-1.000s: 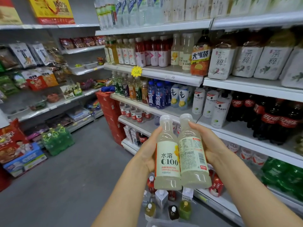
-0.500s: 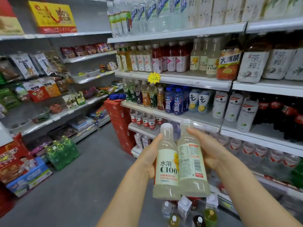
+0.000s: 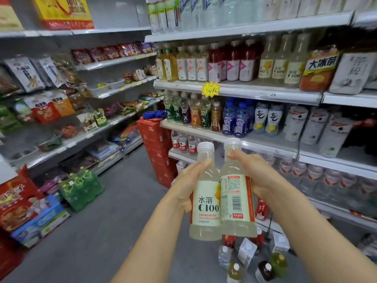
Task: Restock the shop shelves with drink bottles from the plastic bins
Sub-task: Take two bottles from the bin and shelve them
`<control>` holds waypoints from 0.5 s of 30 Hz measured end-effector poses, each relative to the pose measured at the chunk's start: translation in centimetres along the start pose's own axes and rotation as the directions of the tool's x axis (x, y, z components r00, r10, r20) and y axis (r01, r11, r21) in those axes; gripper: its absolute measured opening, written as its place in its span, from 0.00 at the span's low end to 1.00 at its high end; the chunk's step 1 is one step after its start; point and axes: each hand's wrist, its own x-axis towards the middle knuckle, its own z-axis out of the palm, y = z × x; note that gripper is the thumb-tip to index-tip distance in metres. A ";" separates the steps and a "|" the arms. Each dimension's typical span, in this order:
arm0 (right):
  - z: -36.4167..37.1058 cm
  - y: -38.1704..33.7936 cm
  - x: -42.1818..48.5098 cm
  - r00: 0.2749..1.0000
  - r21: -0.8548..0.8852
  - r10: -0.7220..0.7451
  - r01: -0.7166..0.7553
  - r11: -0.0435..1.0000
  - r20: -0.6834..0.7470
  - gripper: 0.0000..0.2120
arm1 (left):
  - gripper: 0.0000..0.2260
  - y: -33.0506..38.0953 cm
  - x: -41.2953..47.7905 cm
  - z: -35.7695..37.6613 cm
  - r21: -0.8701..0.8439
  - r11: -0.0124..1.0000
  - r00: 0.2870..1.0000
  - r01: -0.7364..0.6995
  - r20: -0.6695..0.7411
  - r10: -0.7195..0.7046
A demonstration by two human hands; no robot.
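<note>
Two pale lemon C100 bottles stand upright side by side in front of me. My left hand (image 3: 188,185) grips the left C100 bottle (image 3: 206,201), its front label facing me. My right hand (image 3: 257,176) grips the right C100 bottle (image 3: 237,199), barcode side toward me. Several matching C100 bottles (image 3: 282,62) stand on the second shelf (image 3: 265,91) at the upper right, above and beyond my hands. Loose drink bottles and cartons (image 3: 248,260) lie low below my hands; their bin is not clearly visible.
Drink shelves fill the right side, with cola bottles (image 3: 365,129) far right. Stacked red cartons (image 3: 155,148) stand at the shelf end. Snack shelves (image 3: 67,139) line the left wall, with green bottle packs (image 3: 81,187) and boxes on the grey floor (image 3: 114,221).
Both hands have stayed together on the bottles and risen slightly. My view has shifted left and up, so the shelves now sit further right in view.
</note>
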 end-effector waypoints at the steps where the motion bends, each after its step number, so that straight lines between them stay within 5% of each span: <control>1: 0.4 -0.3 0.5 1.000 -0.011 -0.013 0.013 1.000 0.006 0.12 | 0.24 0.4 0.3 -0.3 -0.001 1.000 1.000 -0.005 -0.005 0.005; 15: 0.7 -4.3 11.5 0.991 -0.004 -0.128 0.128 0.992 -0.023 0.10 | 0.18 5.6 10.2 -2.0 0.080 0.996 0.997 -0.041 0.066 0.036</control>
